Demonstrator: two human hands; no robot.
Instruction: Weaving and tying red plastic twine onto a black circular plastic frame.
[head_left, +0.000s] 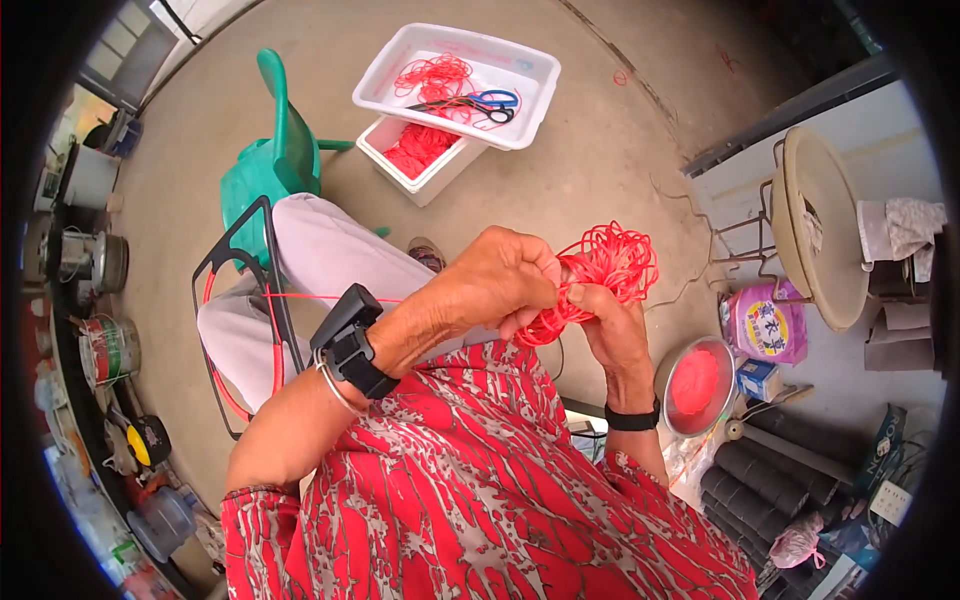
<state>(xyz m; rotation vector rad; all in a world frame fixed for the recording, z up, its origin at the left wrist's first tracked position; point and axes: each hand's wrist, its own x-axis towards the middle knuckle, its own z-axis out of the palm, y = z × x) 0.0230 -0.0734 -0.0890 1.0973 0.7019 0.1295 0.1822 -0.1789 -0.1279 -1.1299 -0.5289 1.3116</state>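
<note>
A bundle of red cord loops (605, 268) sits between both hands at chest height. My left hand (500, 280) closes its fingers on the lower left part of the bundle. My right hand (610, 325) grips the bundle from below, thumb up against the loops. A thin red strand (330, 297) runs left from the hands to a black wire frame (262, 290) by my knee. A black device is strapped to my left wrist, a black band to my right.
A white tray (530, 95) with red cord and blue-handled scissors (480, 103) rests on a white box (425, 165) of red cord. A green plastic chair (275, 160) stands at left. A metal bowl of red cord (695, 385) sits at right, near a round stand (820, 230).
</note>
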